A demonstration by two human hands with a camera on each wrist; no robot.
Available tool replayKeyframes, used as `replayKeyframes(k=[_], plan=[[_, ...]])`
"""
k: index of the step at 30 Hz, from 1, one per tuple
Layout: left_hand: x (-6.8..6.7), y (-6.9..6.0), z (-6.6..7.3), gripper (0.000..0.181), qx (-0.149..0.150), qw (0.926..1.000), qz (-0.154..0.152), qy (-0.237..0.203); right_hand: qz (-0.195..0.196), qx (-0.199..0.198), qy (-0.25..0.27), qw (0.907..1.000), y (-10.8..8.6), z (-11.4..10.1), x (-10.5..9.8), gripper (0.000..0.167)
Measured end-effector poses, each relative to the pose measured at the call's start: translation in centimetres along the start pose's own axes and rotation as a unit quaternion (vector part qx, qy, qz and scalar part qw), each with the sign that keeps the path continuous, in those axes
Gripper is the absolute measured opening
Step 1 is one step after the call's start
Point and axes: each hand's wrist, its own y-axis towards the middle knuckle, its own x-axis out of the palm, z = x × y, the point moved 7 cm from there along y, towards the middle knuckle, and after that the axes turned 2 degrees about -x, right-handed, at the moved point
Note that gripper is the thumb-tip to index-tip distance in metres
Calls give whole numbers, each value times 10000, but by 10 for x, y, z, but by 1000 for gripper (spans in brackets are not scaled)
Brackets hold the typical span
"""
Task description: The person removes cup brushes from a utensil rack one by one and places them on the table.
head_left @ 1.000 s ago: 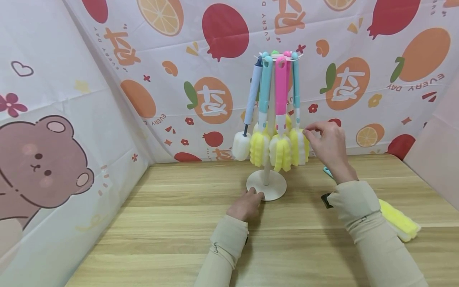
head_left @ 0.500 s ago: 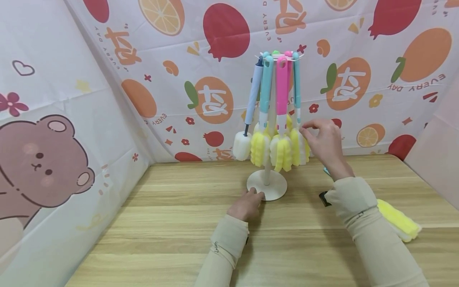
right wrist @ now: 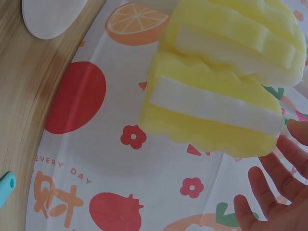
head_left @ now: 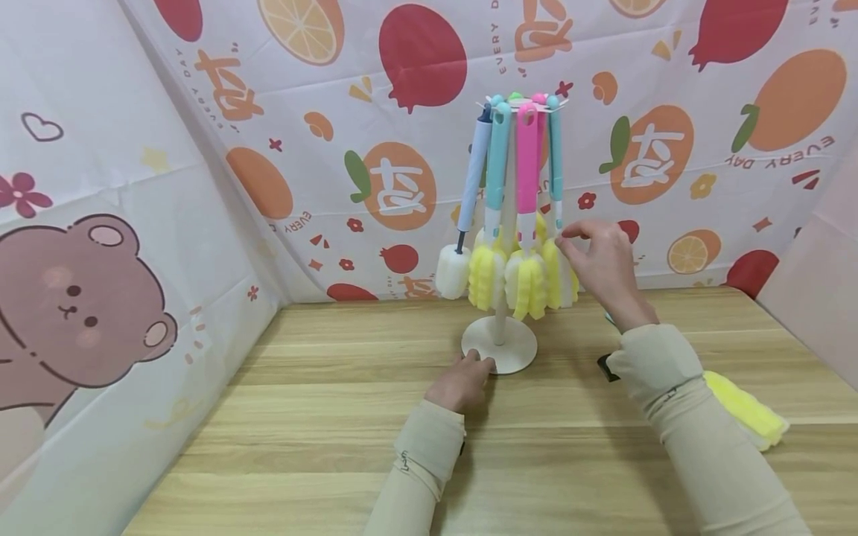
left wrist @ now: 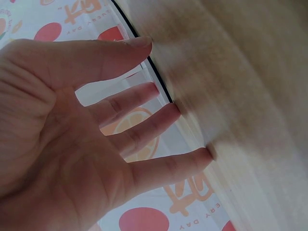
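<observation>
Several sponge-headed bottle brushes hang from a white rack (head_left: pixel 499 324) in the head view. My right hand (head_left: pixel 599 257) pinches a teal-handled bottle brush (head_left: pixel 555 167) between thumb and forefinger, at the neck just above its yellow-and-white sponge. Close up in the right wrist view, that sponge (right wrist: pixel 207 137) lies beside another one, and the other fingers of my right hand (right wrist: pixel 276 192) are spread loosely. My left hand (head_left: pixel 459 381) rests its fingertips by the front left of the rack's round base (head_left: pixel 512 359). Those fingers of my left hand (left wrist: pixel 96 139) are extended and apart in the left wrist view.
On the table at the right lies a yellow-and-white sponge head (head_left: pixel 751 413), partly behind my right sleeve (head_left: pixel 697 417). A teal handle end (right wrist: pixel 6 185) shows on the table in the right wrist view. Fruit-printed cloth (head_left: pixel 302 97) hangs behind the rack.
My right hand has shifted slightly left at the brush's neck, and the sponge's white strip has turned to the right. The left hand has stayed at the base.
</observation>
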Motion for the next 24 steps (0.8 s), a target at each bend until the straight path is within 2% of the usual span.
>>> replayKeyframes(k=[11,21,24], plan=[[0,1,0,36,7,10000,-33,-1,-372,171,48,9992,9,1,3,22],[-2,-1,0,36,32,10000,55,20,-660,657,418,9948,16,1,10,33],[-2,-1,0,37,32,10000,66,28,-680,594,398,9951,18,-1,11,30]])
